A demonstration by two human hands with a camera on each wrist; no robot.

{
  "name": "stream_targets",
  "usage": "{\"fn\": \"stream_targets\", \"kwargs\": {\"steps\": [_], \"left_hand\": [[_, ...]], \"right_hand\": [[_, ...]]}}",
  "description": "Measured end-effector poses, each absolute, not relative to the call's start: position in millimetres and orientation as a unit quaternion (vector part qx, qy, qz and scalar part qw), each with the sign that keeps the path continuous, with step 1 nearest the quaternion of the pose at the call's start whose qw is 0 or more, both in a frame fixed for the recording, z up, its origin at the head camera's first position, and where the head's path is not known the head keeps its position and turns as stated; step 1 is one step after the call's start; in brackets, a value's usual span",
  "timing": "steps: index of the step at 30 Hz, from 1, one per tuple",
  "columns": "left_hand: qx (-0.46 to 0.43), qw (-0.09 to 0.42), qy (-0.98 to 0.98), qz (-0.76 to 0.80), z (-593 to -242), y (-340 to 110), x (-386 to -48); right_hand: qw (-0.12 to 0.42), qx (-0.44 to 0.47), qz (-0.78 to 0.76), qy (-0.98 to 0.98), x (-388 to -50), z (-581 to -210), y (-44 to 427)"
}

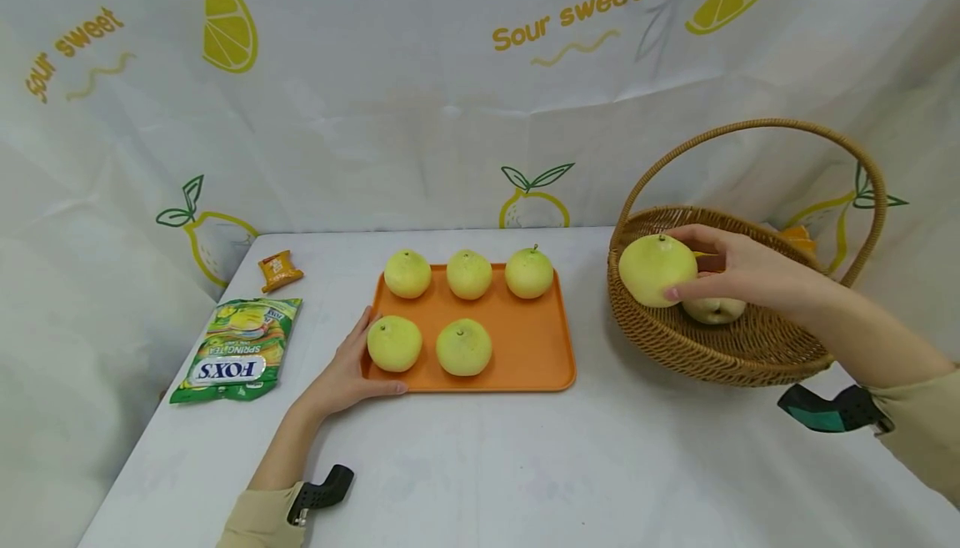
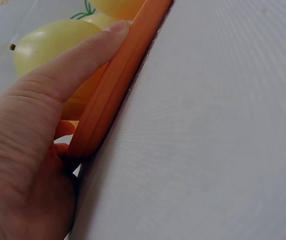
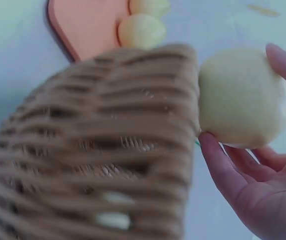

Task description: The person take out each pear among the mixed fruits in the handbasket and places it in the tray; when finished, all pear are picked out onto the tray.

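Note:
In the head view my right hand (image 1: 742, 268) grips a round yellow-green pear (image 1: 654, 271) between thumb and fingers, above the left side of the wicker basket (image 1: 675, 356). The right wrist view shows this pear (image 3: 240, 97) beside the basket's rim (image 3: 182, 100). Another pear (image 1: 714, 309) lies inside the basket, partly hidden by the hand. My left hand (image 1: 347, 373) holds the near left corner of the orange tray (image 1: 525, 339), its thumb along the front rim. Several pears sit on the tray, three along the back and two in front, including one (image 1: 464, 348) near the middle.
Left of the tray lies a green Fox's candy bag (image 1: 238, 349), with a small orange wrapped packet (image 1: 280, 270) behind it. The basket's tall handle (image 1: 772, 124) arches over it. An orange item (image 1: 799, 239) shows at the basket's far right. A printed curtain (image 1: 420, 114) hangs behind the table.

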State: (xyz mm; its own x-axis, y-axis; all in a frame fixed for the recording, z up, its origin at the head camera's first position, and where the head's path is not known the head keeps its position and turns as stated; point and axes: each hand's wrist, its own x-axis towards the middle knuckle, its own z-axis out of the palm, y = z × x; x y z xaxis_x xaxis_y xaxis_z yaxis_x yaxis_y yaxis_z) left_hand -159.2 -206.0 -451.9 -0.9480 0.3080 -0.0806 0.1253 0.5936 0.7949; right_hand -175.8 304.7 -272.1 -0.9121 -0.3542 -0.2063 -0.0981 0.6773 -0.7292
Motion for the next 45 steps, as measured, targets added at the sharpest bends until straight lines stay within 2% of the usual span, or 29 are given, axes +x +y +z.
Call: {"fn": "stream_targets", "kwargs": {"steps": [8, 19, 32, 45], "left_hand": [[0.121, 0.105, 0.887, 0.433, -452, -206, -158], [0.122, 0.104, 0.888, 0.43, -455, -207, -160], [0.12, 0.105, 0.888, 0.43, -455, -207, -160], [0.122, 0.103, 0.886, 0.435, -455, -207, -160]], "right_hand": [[0.17, -0.081, -0.493, 0.849, -170, -277, 281], [0.207, -0.1, -0.588, 0.775, -160, -290, 239], [0.235, -0.102, -0.588, 0.767, -151, -315, 207], [0.253, -0.067, -0.579, 0.772, -154, -364, 188]]}}
